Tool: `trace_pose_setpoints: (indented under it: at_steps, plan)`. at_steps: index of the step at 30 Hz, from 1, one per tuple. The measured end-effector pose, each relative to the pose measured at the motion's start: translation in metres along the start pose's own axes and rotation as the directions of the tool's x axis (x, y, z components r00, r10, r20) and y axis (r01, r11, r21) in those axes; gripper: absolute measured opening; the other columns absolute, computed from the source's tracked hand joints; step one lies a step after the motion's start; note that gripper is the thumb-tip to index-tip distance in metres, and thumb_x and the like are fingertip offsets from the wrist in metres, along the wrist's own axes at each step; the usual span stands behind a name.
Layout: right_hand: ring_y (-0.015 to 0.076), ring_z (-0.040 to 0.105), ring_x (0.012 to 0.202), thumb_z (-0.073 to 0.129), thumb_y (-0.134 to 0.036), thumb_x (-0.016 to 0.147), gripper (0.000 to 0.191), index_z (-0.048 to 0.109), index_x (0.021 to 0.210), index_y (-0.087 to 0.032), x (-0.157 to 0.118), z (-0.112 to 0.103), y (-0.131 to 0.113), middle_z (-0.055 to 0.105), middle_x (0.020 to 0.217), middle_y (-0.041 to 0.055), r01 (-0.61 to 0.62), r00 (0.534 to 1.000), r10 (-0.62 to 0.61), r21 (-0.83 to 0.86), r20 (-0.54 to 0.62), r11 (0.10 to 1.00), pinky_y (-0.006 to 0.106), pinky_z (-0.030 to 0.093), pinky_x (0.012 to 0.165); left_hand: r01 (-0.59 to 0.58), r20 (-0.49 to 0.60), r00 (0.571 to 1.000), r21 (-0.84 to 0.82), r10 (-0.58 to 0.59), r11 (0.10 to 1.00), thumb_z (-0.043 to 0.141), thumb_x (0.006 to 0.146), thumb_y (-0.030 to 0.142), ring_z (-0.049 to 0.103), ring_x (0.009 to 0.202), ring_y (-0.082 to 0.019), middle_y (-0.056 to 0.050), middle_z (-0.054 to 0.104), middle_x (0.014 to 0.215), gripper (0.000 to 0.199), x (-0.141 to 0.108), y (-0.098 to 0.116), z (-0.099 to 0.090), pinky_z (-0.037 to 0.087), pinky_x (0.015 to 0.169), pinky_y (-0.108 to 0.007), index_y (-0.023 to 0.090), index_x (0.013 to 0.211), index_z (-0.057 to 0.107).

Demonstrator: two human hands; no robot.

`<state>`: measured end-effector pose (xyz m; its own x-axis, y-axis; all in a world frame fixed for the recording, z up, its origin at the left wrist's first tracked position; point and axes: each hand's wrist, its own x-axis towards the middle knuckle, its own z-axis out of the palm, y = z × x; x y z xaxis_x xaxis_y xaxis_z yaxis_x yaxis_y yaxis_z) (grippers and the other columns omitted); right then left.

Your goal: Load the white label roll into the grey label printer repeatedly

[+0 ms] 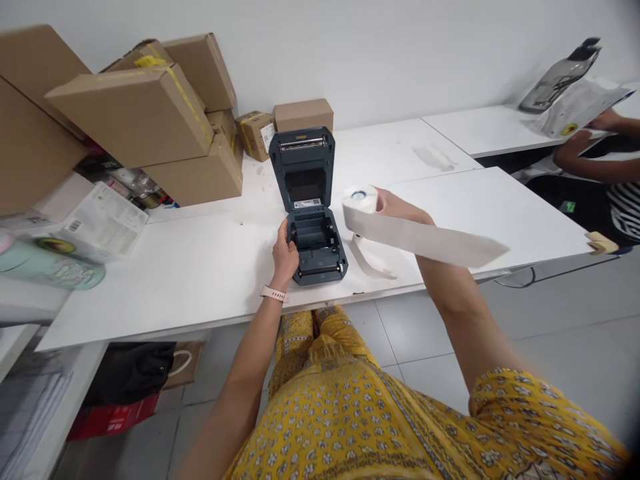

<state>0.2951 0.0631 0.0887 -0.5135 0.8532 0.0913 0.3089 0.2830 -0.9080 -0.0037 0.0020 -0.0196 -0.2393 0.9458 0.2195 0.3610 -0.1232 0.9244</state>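
A dark blue-grey label printer (317,250) stands on the white table with its lid (303,167) raised and its inner bay exposed. At the printer's left side, my left hand (285,257) grips the edge of the base, thumb on top near the bay. Just right of the printer, my right hand (395,205) holds a white label roll (360,199) above the table. A loose strip of label paper (430,239) trails from the roll to the right, passing in front of my right wrist. Part of my right hand is hidden behind the roll and strip.
Cardboard boxes (135,113) are stacked at the back left. A white box (95,223) and a mint-green bottle (55,263) lie at the left. On the right, another person's arm (600,157) is near a clear bottle (555,80). The table's front edge (390,295) runs close to me.
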Motion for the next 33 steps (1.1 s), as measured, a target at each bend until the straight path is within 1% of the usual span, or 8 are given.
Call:
trace_pose_setpoints:
  at_steps: [3, 6, 12, 20, 23, 26, 30, 33]
  plan:
    - [0.0314, 0.066, 0.110, 0.085, -0.047, 0.066, 0.065, 0.063, 0.121, -0.022, 0.035, 0.023, -0.031, 0.073, 0.116, 0.0073, 0.220, 0.956, -0.174, -0.181, 0.238, 0.959, 0.043, 0.055, 0.094, 0.009, -0.001, 1.000, -0.037, -0.010, 0.999, 0.049, 0.089, 0.010, 0.043, 0.154, -0.022, -0.006, 0.050, 0.163, 0.071, 0.000, -0.001, 0.001, 0.033, 0.130, -0.043, 0.027, 0.157, 0.041]
    - [0.0313, 0.066, 0.110, 0.087, -0.046, 0.063, 0.070, 0.063, 0.123, -0.020, 0.065, 0.051, -0.044, 0.071, 0.122, 0.0092, 0.264, 0.922, -0.104, -0.408, 0.374, 0.874, 0.042, 0.053, 0.094, 0.014, -0.006, 1.000, -0.084, -0.015, 0.996, 0.049, 0.088, 0.009, 0.045, 0.153, -0.022, -0.008, 0.049, 0.164, 0.073, 0.000, -0.003, 0.002, 0.034, 0.129, -0.045, 0.026, 0.159, 0.039]
    - [0.0350, 0.068, 0.111, 0.087, -0.042, 0.064, 0.072, 0.062, 0.128, -0.021, 0.085, 0.083, -0.039, 0.071, 0.129, 0.0124, 0.183, 0.931, 0.105, -0.696, 0.349, 0.694, 0.042, 0.051, 0.091, 0.075, -0.008, 0.997, -0.091, -0.076, 0.993, 0.048, 0.087, 0.005, 0.044, 0.154, -0.026, -0.010, 0.050, 0.163, 0.075, -0.002, 0.000, 0.003, 0.034, 0.129, -0.050, 0.025, 0.159, 0.038]
    - [0.0399, 0.065, 0.124, 0.086, -0.051, 0.071, 0.080, 0.060, 0.138, -0.016, 0.103, 0.109, -0.024, 0.066, 0.141, 0.0181, 0.193, 0.878, 0.272, -0.811, 0.394, 0.552, 0.043, 0.051, 0.099, 0.062, -0.017, 0.998, -0.126, -0.065, 0.990, 0.049, 0.088, 0.006, 0.045, 0.153, -0.025, -0.006, 0.049, 0.164, 0.074, -0.001, -0.002, 0.004, 0.034, 0.129, -0.049, 0.028, 0.158, 0.040]
    - [0.0416, 0.062, 0.130, 0.082, -0.055, 0.077, 0.085, 0.055, 0.146, -0.013, 0.105, 0.116, -0.010, 0.063, 0.146, 0.0216, 0.191, 0.887, 0.272, -0.832, 0.374, 0.520, 0.046, 0.048, 0.107, 0.063, -0.017, 0.998, -0.127, -0.066, 0.990, 0.050, 0.089, 0.007, 0.043, 0.154, -0.025, -0.005, 0.049, 0.164, 0.073, -0.001, -0.004, 0.004, 0.034, 0.129, -0.048, 0.029, 0.158, 0.040]
    - [0.0420, 0.056, 0.138, 0.076, -0.051, 0.085, 0.081, 0.050, 0.152, -0.013, 0.093, 0.115, -0.003, 0.057, 0.153, 0.0224, 0.231, 0.922, 0.132, -0.789, 0.365, 0.569, 0.051, 0.045, 0.113, 0.062, -0.017, 0.998, -0.125, -0.065, 0.990, 0.051, 0.090, 0.008, 0.044, 0.154, -0.025, -0.005, 0.051, 0.163, 0.072, -0.001, -0.004, 0.004, 0.034, 0.129, -0.048, 0.029, 0.158, 0.040]
    - [0.0331, 0.052, 0.145, 0.048, -0.040, 0.105, 0.052, 0.054, 0.149, -0.014, 0.052, 0.112, -0.011, 0.054, 0.158, 0.0182, 0.337, 0.924, -0.159, -0.544, 0.347, 0.769, 0.047, 0.042, 0.118, 0.058, -0.008, 0.998, -0.128, -0.059, 0.990, 0.051, 0.093, 0.012, 0.046, 0.152, -0.026, -0.007, 0.050, 0.163, 0.068, -0.001, -0.004, 0.004, 0.034, 0.129, -0.048, 0.028, 0.158, 0.040]
    - [0.0275, 0.064, 0.132, 0.032, -0.045, 0.110, 0.051, 0.061, 0.142, -0.016, 0.018, 0.116, -0.022, 0.066, 0.145, 0.0144, 0.328, 0.900, -0.151, -0.407, 0.408, 0.852, 0.042, 0.049, 0.111, 0.050, -0.011, 0.999, -0.130, -0.052, 0.990, 0.053, 0.095, 0.016, 0.044, 0.154, -0.025, -0.007, 0.048, 0.164, 0.065, 0.000, -0.005, 0.004, 0.031, 0.130, -0.046, 0.027, 0.158, 0.041]
